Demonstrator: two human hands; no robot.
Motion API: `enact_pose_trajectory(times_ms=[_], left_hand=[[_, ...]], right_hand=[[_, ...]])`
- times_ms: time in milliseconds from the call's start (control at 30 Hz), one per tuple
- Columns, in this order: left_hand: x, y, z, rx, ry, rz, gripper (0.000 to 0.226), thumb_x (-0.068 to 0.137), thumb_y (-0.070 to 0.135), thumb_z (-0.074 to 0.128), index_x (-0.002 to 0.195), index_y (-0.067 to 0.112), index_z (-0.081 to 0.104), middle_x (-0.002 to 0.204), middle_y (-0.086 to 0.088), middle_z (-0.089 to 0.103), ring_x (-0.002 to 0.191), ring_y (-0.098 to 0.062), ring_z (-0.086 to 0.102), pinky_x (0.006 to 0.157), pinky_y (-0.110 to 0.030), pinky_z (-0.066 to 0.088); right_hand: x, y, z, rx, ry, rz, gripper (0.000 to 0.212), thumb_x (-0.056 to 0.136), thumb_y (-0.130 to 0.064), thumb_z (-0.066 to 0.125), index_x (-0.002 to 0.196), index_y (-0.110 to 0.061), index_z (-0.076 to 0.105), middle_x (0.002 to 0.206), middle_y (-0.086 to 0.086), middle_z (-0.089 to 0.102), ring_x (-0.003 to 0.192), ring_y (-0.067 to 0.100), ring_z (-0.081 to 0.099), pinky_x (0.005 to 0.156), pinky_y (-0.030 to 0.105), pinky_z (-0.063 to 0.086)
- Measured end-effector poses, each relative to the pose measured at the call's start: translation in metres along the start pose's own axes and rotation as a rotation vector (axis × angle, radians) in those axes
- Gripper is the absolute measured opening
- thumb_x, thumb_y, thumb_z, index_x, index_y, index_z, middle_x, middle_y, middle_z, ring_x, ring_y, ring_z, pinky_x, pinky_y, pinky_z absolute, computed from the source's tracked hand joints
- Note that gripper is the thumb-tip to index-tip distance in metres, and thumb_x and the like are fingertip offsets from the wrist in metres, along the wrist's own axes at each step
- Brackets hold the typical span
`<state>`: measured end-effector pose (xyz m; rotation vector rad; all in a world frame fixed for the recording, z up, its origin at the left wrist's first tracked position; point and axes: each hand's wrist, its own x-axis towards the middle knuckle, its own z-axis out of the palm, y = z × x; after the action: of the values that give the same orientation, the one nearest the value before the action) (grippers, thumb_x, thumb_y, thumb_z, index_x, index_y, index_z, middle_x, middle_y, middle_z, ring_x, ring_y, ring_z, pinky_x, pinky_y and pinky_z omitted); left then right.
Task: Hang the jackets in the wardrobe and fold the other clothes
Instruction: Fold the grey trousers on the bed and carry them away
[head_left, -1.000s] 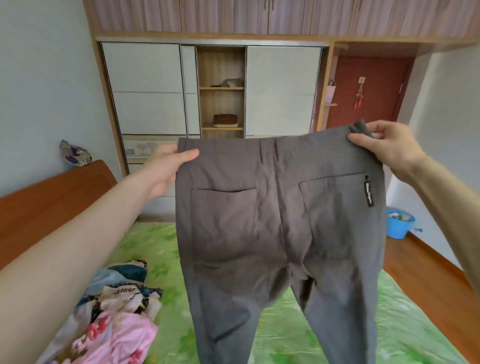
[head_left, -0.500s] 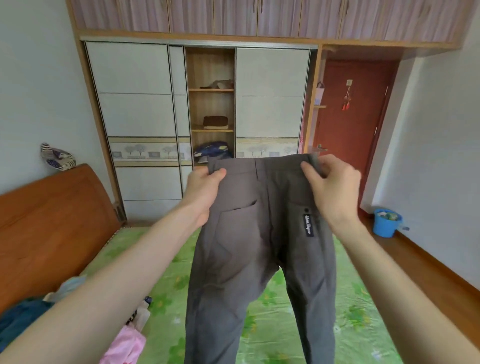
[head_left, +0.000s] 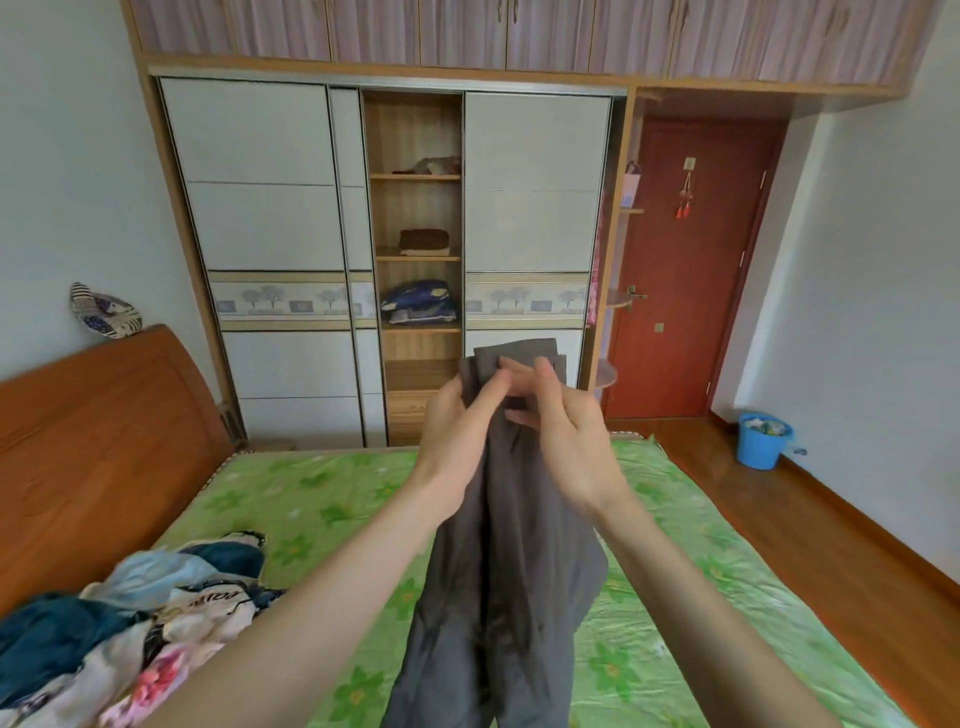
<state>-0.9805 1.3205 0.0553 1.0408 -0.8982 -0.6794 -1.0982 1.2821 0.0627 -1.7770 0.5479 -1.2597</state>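
Trousers (head_left: 498, 571) folded in half, pinched by left hand (head_left: 457, 436) and right hand (head_left: 561, 441); pile (head_left: 130, 623) on bed (head_left: 322, 499) waits.

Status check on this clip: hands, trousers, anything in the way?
Left hand and right hand grip together on waistband. Grey trousers halved lengthwise, hanging over green bed. Clothes pile lies left, clear.

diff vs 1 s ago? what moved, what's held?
Both hands came together: the left hand and right hand brought the two ends of the waistband of the grey trousers to the middle, folding them in half lengthwise, legs hanging together. Both hands still grip the waistband. The clothes pile on the bed is unchanged.
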Motion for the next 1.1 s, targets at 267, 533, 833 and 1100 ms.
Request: enact_pose_trajectory(times_ms=[267, 533, 833, 1100], left_hand=[[0.008, 0.024, -0.024, -0.127, 0.108, -0.099, 0.028, 0.082, 0.024, 0.07, 0.106, 0.009, 0.076, 0.105, -0.008, 0.08, 0.106, -0.028, 0.073, 0.106, -0.047, 0.051], [0.027, 0.054, -0.046, 0.104, -0.085, -0.003, 0.013, 0.095, 0.01, 0.071, 0.091, 0.018, 0.081, 0.093, -0.001, 0.081, 0.085, -0.019, 0.076, 0.081, -0.035, 0.057], [0.023, 0.061, -0.065, 0.189, -0.027, 0.191, 0.03, 0.087, 0.0, 0.079, 0.109, 0.019, 0.07, 0.099, -0.001, 0.081, 0.091, -0.014, 0.076, 0.082, -0.029, 0.063], [0.026, 0.063, -0.074, 0.282, -0.162, 0.172, 0.018, 0.099, 0.004, 0.068, 0.113, 0.015, 0.07, 0.106, -0.009, 0.08, 0.096, -0.019, 0.074, 0.088, -0.031, 0.061]], right_hand=[[0.021, 0.027, -0.061, -0.145, 0.188, -0.099, 0.07, 0.097, -0.037, 0.073, 0.156, -0.043, 0.036, 0.16, -0.015, 0.04, 0.146, 0.009, 0.04, 0.12, 0.046, 0.038], [0.048, 0.0, -0.073, -0.25, -0.233, -0.215, 0.064, 0.087, -0.013, 0.083, 0.141, -0.025, 0.05, 0.136, -0.009, 0.057, 0.121, 0.005, 0.059, 0.1, 0.024, 0.049], [0.044, 0.007, -0.083, -0.42, -0.201, -0.34, 0.016, 0.081, -0.041, 0.082, 0.08, -0.027, 0.074, 0.114, -0.003, 0.061, 0.102, 0.01, 0.062, 0.081, 0.03, 0.051], [0.037, -0.009, -0.103, -0.482, -0.319, -0.179, 0.057, 0.093, -0.043, 0.073, 0.06, -0.002, 0.052, 0.057, 0.002, 0.043, 0.052, 0.01, 0.039, 0.054, 0.032, 0.032]])
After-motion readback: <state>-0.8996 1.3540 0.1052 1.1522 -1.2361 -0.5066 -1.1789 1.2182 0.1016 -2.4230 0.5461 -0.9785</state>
